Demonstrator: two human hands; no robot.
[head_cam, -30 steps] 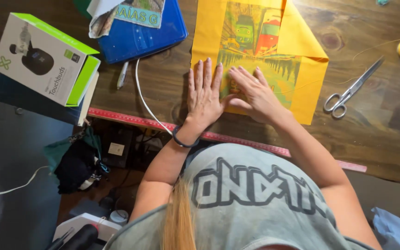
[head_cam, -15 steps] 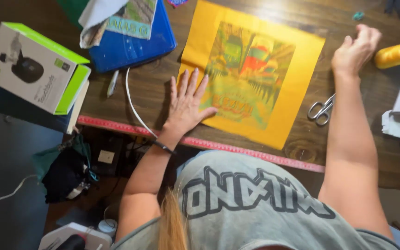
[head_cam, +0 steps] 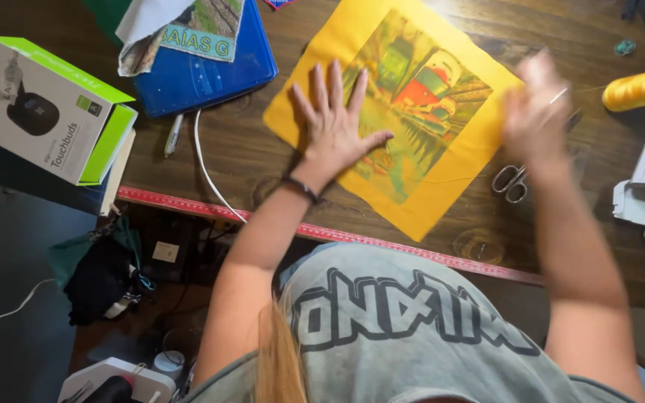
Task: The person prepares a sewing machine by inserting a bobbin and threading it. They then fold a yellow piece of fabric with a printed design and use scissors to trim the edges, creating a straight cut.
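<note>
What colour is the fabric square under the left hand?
Yellow fabric square with a green-and-red printed picture; left hand lies flat on it. Head view.

R hand (head_cam: 535,101) back from yellow spool (head_cam: 642,87) to cloth (head_cam: 442,186) edge, above scissors (head_cam: 513,181).

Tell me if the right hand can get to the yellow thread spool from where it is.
Probably yes: the right hand, blurred, hovers above the scissors, and the yellow thread spool lies just beyond on the wooden table with nothing between them.

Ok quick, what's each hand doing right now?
Left hand: open, flat on the yellow cloth.
Right hand: blurred, cannot tell.
</note>
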